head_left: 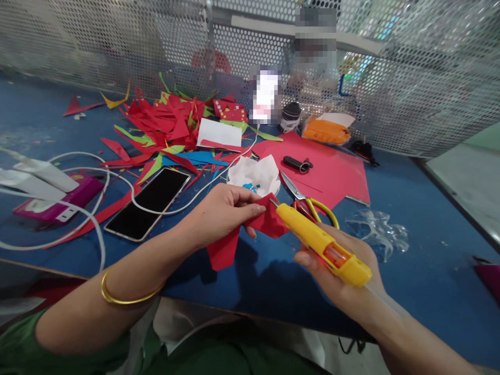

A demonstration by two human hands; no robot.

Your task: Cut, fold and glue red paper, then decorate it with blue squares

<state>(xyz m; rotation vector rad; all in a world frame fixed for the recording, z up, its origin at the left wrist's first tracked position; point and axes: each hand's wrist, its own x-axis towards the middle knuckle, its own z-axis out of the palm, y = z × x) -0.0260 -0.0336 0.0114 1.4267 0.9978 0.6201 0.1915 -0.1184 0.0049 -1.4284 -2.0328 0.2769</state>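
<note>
Between the thumb and fingers of my left hand (226,213) is a folded piece of red paper (269,221), with a red strip (223,251) hanging below the palm. My right hand (344,271) is wrapped round a yellow hot glue gun (320,239). Its metal nozzle points left and meets, or nearly meets, the upper edge of the red paper. Just beyond the paper stands a white paper-lined dish (255,172) with small blue and orange bits in it. Scissors (307,195) with yellow and red handles lie behind the glue gun, partly covered by it.
Red and green paper scraps (167,120) are heaped at the back left. A black-screened phone (148,203), white cables and a purple power strip (62,200) lie left. Red sheets (332,161) and clear plastic (377,232) lie right. A perforated metal screen (250,41) stands behind.
</note>
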